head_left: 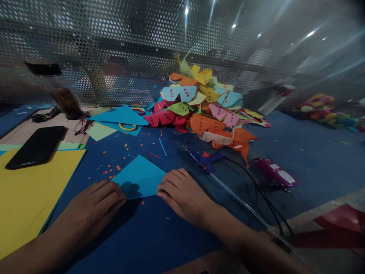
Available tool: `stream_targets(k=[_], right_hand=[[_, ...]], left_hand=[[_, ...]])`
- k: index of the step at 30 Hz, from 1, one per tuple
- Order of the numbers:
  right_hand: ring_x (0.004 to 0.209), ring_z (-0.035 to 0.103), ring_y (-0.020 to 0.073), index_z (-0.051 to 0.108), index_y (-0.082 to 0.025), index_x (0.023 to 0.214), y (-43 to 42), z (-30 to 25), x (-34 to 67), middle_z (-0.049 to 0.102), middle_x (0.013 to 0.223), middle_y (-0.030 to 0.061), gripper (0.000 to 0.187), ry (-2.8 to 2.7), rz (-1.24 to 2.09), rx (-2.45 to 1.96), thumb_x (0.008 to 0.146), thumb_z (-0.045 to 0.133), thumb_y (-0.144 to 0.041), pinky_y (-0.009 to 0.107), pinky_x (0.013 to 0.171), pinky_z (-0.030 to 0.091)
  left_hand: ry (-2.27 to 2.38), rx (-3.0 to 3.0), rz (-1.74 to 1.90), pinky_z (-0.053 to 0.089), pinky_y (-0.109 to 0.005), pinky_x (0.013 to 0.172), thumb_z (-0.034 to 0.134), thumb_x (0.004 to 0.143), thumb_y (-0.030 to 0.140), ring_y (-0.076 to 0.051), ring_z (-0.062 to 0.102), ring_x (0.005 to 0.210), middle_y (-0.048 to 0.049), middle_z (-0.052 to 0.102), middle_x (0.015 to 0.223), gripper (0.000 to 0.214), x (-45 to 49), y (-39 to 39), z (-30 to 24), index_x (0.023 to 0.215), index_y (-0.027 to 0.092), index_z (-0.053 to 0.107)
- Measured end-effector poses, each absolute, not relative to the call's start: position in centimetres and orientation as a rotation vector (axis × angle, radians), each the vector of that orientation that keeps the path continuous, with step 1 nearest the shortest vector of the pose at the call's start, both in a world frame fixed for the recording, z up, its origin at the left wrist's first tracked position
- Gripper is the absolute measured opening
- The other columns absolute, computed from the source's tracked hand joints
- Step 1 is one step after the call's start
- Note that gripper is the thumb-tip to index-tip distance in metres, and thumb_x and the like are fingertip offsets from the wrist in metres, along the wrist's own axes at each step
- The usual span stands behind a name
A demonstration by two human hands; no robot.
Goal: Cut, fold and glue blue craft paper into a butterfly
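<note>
A piece of blue paper (142, 176), with a pointed far corner and a straight near edge, lies on the dark blue tabletop in front of me. My left hand (99, 203) has its fingers closed at the paper's left corner. At the right corner my right hand (185, 196) pinches the edge between thumb and fingers. The fingertips of both hands are partly hidden. To the right of my right hand lies a dark blue glue gun (203, 160) with a long clear glue stick in its back.
A heap of folded paper butterflies (199, 102) rises at the back. On the left are yellow sheets (37, 190), a black phone (38, 146) and a dark-lidded bottle (64, 95). More blue paper (116, 114) lies behind. A purple device (276, 173) and cables lie right.
</note>
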State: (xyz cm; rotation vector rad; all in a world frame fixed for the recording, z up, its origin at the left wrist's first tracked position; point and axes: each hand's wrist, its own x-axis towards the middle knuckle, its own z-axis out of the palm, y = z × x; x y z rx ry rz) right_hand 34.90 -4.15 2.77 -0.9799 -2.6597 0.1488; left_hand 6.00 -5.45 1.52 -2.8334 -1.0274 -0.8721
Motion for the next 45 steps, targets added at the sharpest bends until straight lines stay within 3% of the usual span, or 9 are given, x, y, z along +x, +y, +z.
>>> stream_targets(k=[19, 24, 45], right_hand=[[0.090, 0.057, 0.0190, 0.066, -0.020, 0.091, -4.2, 2.8, 34.3, 0.069, 0.095, 0.0021, 0.014, -2.488, 0.462, -1.240, 0.102, 0.064, -0.029, 0.036, 0.087, 0.034], [0.085, 0.057, 0.0184, 0.064, -0.019, 0.085, -4.2, 2.9, 34.2, 0.066, 0.089, 0.0009, 0.019, -2.418, 0.516, -1.348, 0.097, 0.072, -0.033, 0.036, 0.084, 0.035], [0.088, 0.058, 0.0196, 0.061, -0.020, 0.082, -4.1, 3.0, 33.8, 0.064, 0.087, -0.0003, 0.022, -2.348, 0.499, -1.438, 0.094, 0.075, -0.031, 0.036, 0.082, 0.037]], left_hand=[[-1.400, -2.942, -0.988, 0.052, -0.028, 0.071, 0.050, 0.105, 0.042, -0.016, 0.067, 0.075, 0.0020, 0.071, 0.081, 0.030, 6.0, -5.2, 1.7, 0.087, 0.026, 0.068], [-1.648, -2.881, -0.943, 0.052, -0.029, 0.069, 0.059, 0.099, 0.047, -0.019, 0.069, 0.077, 0.0009, 0.074, 0.083, 0.025, 5.6, -5.4, 1.0, 0.092, 0.026, 0.070], [-1.507, -2.884, -0.897, 0.050, -0.033, 0.075, 0.050, 0.104, 0.035, -0.019, 0.066, 0.078, 0.0007, 0.071, 0.083, 0.024, 6.1, -5.5, 1.6, 0.088, 0.024, 0.065]])
